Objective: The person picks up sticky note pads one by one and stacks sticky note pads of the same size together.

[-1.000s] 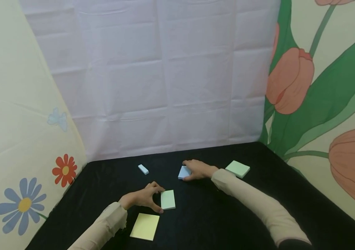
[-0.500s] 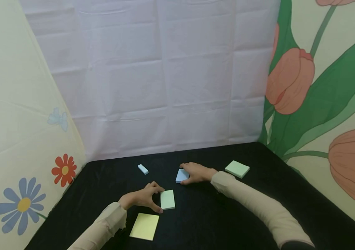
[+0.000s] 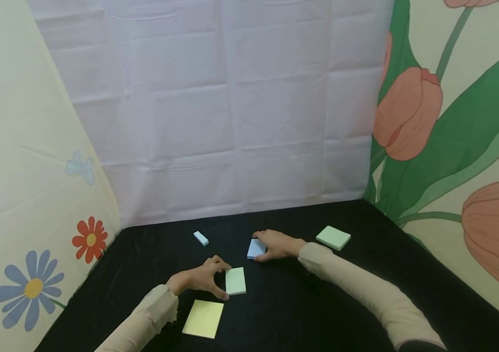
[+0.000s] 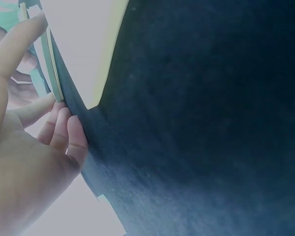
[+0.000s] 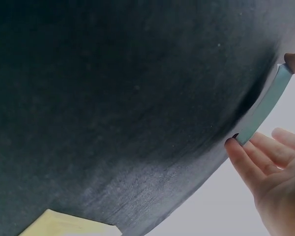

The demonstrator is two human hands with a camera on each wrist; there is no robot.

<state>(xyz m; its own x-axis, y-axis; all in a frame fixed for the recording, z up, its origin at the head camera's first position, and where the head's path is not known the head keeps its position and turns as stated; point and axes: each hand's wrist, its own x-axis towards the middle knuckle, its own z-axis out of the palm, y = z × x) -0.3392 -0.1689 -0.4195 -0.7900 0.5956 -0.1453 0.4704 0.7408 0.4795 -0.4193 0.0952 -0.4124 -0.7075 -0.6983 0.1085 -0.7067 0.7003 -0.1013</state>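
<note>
My left hand [image 3: 203,277] pinches a light green sticky note pad [image 3: 235,281] between thumb and fingers, by its near and far edges. Farther out, my right hand [image 3: 277,244] holds a light blue sticky note pad [image 3: 255,249] the same way. In the right wrist view, fingertips and thumb sit at opposite ends of the blue pad's edge [image 5: 266,103], close to the dark cloth. The left wrist view shows the green pad's edge [image 4: 51,64] between thumb and fingers. A larger yellow sticky note pad [image 3: 203,319] lies nearer me, just below the left hand.
A small narrow light blue pad [image 3: 201,238] lies at the back left of the black-covered table [image 3: 302,298]. Another green sticky note pad [image 3: 334,237] lies at the back right, beyond my right sleeve. A white cloth [image 3: 231,107] hangs behind the table.
My right hand has drawn the blue pad a little toward me and to the left, then nearly stopped. The left hand and its green pad have stayed in place.
</note>
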